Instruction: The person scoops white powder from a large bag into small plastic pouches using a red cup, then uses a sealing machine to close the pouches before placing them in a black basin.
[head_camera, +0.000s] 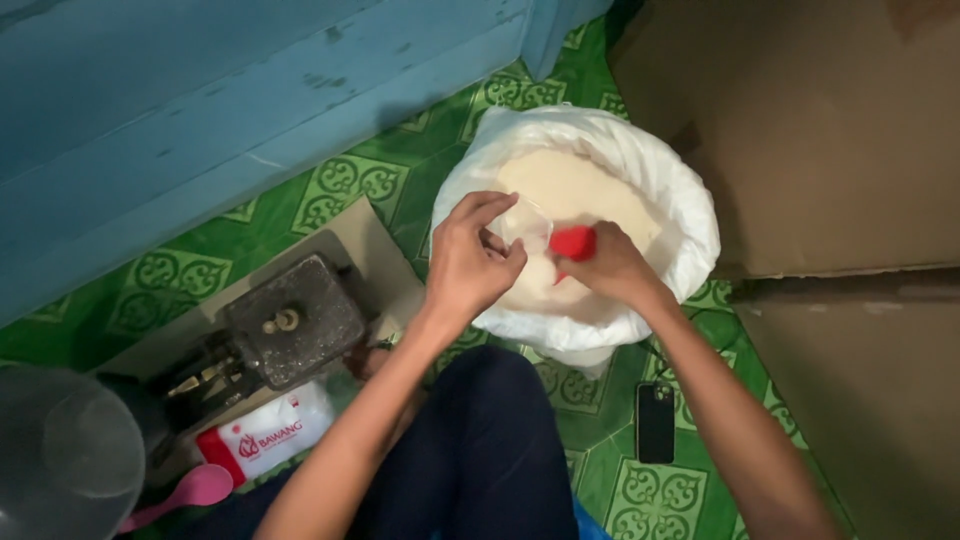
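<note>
Above the white sack (690, 215), left hand (470, 265) pinches the clear bag (527, 226) open; right hand (610, 265) grips the red scoop (574, 241): tip slowly, mouth wide.

Dim, warm indoor light falls from above, brightest on the white sack (690, 215). The brown wall (840, 130) sits in shadow. The picture is soft throughout; the grey bowl (65, 455) at the corner blurs most.
</note>
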